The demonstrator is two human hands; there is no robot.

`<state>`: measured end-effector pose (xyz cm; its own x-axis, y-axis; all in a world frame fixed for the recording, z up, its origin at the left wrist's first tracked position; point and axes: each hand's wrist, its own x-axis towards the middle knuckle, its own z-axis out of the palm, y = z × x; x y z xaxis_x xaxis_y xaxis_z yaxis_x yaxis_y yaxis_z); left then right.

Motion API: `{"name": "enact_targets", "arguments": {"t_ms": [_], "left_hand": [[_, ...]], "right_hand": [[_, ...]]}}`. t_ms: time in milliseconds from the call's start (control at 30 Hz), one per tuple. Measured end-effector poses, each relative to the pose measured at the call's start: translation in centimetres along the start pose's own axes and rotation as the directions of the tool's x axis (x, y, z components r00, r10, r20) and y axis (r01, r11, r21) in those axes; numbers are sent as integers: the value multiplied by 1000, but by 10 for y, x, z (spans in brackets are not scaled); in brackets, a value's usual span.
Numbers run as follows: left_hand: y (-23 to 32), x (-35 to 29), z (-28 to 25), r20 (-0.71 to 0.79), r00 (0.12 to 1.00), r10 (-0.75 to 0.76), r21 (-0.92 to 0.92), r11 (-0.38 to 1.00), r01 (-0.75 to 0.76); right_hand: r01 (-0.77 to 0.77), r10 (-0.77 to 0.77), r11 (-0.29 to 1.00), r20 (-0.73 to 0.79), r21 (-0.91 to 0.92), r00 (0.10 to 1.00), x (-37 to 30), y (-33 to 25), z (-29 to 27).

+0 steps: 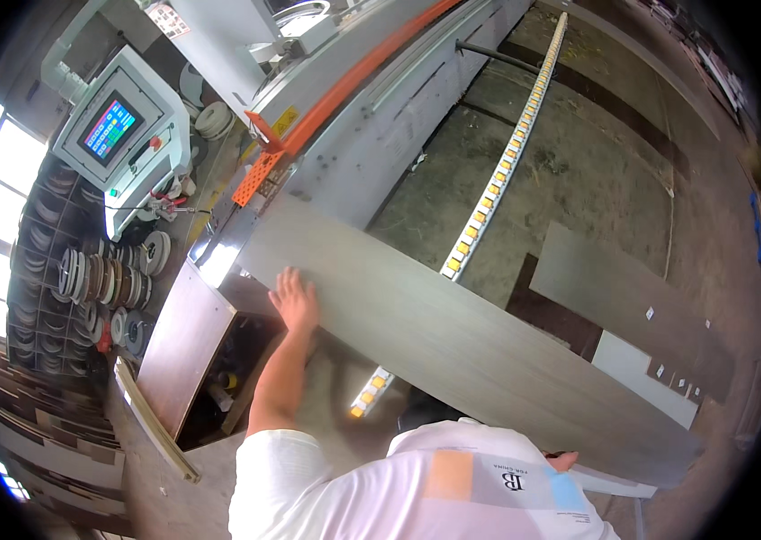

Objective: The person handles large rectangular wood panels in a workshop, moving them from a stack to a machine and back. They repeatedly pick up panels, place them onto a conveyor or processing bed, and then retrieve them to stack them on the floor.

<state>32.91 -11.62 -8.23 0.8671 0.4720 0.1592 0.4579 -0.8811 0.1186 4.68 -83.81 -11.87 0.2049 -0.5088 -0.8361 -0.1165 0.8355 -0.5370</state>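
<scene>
A long grey-brown wood-grain board runs slantwise from the machine's feed end down to the lower right, close in front of my body. My left hand lies on its near edge towards the machine end, fingers stretched out and spread. Beneath the board passes a white rail with yellow rollers, showing on both sides of it. A small patch of skin appears beside my shirt at the right; my right hand itself is hidden.
The machine's long body with an orange rail stretches away ahead. A control panel with a lit screen stands at the left, near rolls of edging tape. A wooden cabinet sits below the feed end. Stacked panels lie at the right.
</scene>
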Motion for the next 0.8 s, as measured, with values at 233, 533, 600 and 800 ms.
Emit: {"name": "enact_targets", "arguments": {"t_ms": [233, 533, 600, 800], "left_hand": [[-32, 83, 15, 143, 700, -700, -266, 654, 708], [-55, 139, 19, 252, 682, -687, -344, 595, 726], [-57, 146, 19, 258, 688, -679, -366, 590, 719], [-67, 158, 32, 256, 713, -653, -414, 592, 692]], "right_hand": [[-69, 101, 986, 220, -150, 970, -45, 38, 49], [-92, 213, 935, 335, -341, 918, -75, 72, 99], [-96, 231, 924, 342, -369, 911, -78, 78, 109], [-113, 280, 894, 344, -434, 896, -83, 89, 128]]}}
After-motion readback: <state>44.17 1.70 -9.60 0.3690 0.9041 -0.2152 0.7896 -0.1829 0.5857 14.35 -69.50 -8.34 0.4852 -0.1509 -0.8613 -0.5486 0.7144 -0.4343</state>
